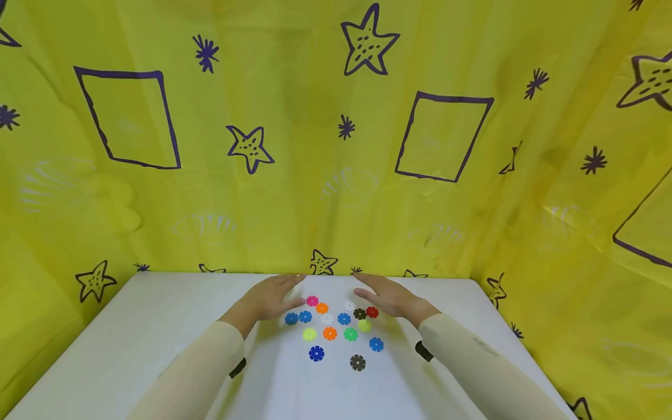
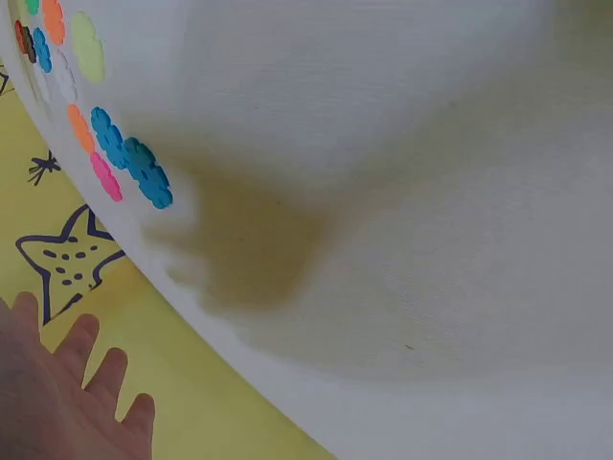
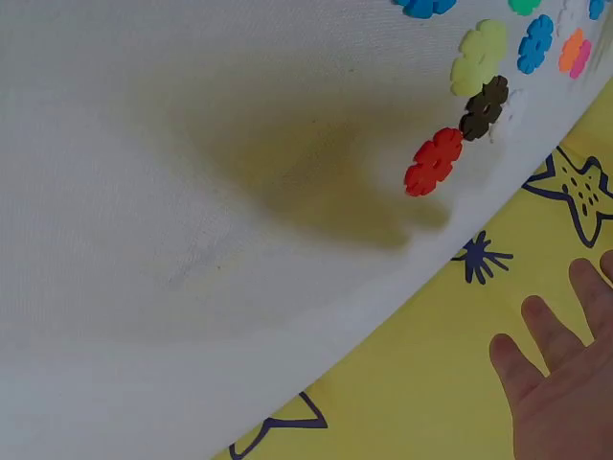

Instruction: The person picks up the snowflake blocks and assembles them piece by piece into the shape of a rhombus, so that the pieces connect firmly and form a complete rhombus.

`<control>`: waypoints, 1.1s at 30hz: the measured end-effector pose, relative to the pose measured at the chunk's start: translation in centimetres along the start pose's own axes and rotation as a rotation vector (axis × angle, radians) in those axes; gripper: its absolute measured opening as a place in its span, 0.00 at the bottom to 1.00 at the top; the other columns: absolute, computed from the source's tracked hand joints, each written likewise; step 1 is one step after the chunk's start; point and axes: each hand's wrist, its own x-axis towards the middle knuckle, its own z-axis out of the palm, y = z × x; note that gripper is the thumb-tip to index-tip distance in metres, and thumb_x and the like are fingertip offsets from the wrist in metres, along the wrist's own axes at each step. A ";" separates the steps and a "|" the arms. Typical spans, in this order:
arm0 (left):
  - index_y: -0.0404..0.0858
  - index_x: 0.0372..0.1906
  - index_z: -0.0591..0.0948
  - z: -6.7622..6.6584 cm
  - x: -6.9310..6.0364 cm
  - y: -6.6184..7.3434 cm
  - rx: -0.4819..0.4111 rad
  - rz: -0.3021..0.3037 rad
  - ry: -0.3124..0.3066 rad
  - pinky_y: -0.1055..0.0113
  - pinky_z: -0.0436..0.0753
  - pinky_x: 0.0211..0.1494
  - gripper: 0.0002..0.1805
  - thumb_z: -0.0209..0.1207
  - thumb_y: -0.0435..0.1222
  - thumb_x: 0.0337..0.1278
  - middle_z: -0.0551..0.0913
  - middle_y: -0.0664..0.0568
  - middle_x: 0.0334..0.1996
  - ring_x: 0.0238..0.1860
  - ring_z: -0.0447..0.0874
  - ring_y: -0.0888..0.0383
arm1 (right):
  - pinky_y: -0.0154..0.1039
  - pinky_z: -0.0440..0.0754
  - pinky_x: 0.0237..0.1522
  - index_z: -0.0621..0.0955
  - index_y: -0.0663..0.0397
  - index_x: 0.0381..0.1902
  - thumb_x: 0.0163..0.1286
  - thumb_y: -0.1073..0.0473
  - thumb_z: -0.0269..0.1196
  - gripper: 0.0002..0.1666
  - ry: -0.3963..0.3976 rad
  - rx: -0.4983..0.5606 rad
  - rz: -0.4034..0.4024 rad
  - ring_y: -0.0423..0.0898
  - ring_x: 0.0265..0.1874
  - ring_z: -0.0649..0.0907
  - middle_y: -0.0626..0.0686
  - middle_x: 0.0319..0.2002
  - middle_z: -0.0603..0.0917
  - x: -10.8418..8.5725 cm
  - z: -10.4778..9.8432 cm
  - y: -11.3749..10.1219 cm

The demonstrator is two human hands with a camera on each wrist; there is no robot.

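Observation:
Several flower-shaped plastic discs with notched rims lie scattered flat on the white table [image 1: 283,385]. Among them are a pink disc [image 1: 312,301], a red disc [image 1: 372,312], a green disc [image 1: 350,334], a dark blue disc [image 1: 317,353] and a brown disc [image 1: 358,363]. My left hand [image 1: 268,296] hovers left of the group, nearest the blue disc [image 2: 147,172], fingers spread and holding nothing. On the other side hovers my right hand [image 1: 389,296], close to the red disc [image 3: 433,162]; its fingers are extended and it too holds nothing. Both hands cast shadows on the tabletop.
A yellow curtain [image 1: 294,198] with drawn stars and squares hangs behind the table and along its sides. The table's far edge runs just beyond my hands. Dark bands [image 1: 238,367] show beneath both forearms.

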 end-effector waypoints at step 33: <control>0.37 0.65 0.75 2.5 -1.7 -1.3 -0.623 -0.239 0.148 0.54 0.83 0.55 0.28 0.60 0.46 0.66 0.84 0.45 0.52 0.54 0.81 0.46 | 0.51 0.81 0.57 0.73 0.66 0.65 0.81 0.39 0.38 0.38 0.130 0.653 0.190 0.56 0.53 0.81 0.63 0.60 0.78 -0.8 2.5 2.9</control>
